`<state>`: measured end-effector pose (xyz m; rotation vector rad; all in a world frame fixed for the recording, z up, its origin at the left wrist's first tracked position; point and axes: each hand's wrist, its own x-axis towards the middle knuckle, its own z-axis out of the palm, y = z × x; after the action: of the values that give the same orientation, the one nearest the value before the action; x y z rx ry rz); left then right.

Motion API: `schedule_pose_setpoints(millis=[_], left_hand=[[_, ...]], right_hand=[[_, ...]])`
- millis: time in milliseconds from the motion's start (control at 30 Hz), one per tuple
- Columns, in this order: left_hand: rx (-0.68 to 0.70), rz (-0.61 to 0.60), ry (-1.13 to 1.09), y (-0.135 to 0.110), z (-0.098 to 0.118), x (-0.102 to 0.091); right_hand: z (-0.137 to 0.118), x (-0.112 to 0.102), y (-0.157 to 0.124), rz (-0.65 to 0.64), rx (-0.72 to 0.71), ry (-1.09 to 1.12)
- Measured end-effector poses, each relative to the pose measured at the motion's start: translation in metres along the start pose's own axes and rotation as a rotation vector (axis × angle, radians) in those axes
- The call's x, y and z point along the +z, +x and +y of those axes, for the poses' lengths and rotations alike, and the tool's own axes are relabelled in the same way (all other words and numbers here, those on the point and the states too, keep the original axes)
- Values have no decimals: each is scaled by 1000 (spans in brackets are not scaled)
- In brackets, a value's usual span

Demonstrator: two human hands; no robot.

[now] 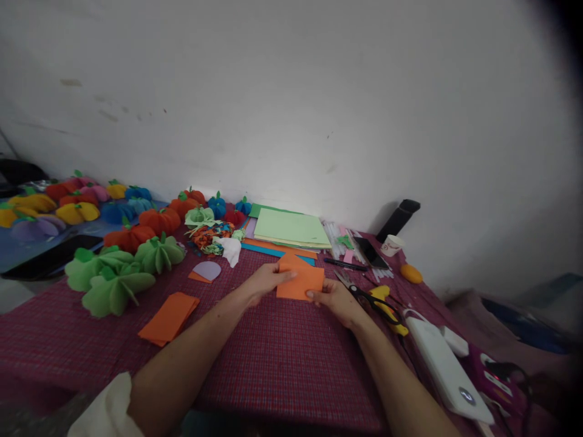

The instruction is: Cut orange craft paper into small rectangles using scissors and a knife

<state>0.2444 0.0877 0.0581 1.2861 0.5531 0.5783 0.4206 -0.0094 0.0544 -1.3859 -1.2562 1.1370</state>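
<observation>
Two pieces of orange paper (300, 283) are held up over the table, one showing behind the other at the top. My left hand (268, 279) pinches them at the left edge, thumb on the front face. At the right edge my right hand (336, 298) grips the paper with its thumb near the lower corner. Left of my forearm lies a stack of orange paper pieces (169, 317). Beyond it a pale purple paper semicircle (207, 269) rests on another bit of orange paper. Black-handled scissors (364, 294) lie to the right of my right hand.
Several paper pumpkins (157, 221) crowd the left side, green ones (119, 288) nearest. A stack of coloured sheets (291, 227) lies by the wall. Rightward are a yellow glue gun (395, 309), a phone (370, 252), a paper cup (392, 244), a white power bank (449, 364) and a purple power strip (496, 388).
</observation>
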Motion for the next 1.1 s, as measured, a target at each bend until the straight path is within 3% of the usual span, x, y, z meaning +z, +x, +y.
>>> schedule_pose_setpoints(millis=[133, 300, 600, 833, 1100], left_hand=[[-11, 93, 79, -2, 3, 0], [-22, 1, 264, -6, 1, -2], [37, 4, 322, -3, -6, -2], [62, -47, 381, -3, -9, 6], [166, -53, 670, 2, -23, 5]], right_hand=[[-2, 6, -4, -107, 28, -49], [-2, 7, -5, -206, 57, -57], [-8, 8, -7, -228, 61, -49], [-6, 11, -4, 9, 4, -61], [2, 12, 1, 49, -14, -151]])
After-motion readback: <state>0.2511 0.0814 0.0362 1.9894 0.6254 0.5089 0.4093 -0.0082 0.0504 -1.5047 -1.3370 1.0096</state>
